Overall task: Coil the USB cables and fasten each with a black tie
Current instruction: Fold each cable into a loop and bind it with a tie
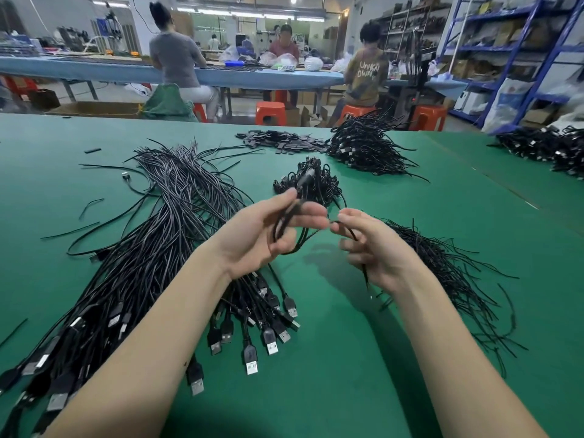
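My left hand [262, 235] grips a black USB cable [286, 221] folded into a narrow coil, held above the green table. My right hand [376, 245] pinches the cable's loose length between thumb and forefinger, and a thin black strand hangs below its palm. A big bundle of loose USB cables [151, 254] lies at the left, plugs toward me. Thin black ties [448, 267] are heaped at the right. A small pile of coiled cables [311, 183] sits just beyond my hands.
A larger heap of coiled cables [363, 147] and a pile of small black pieces [281, 140] lie at the far side of the green table [347, 358]. More cables [543, 147] sit at the far right. People work at a blue bench behind; orange stools stand nearby.
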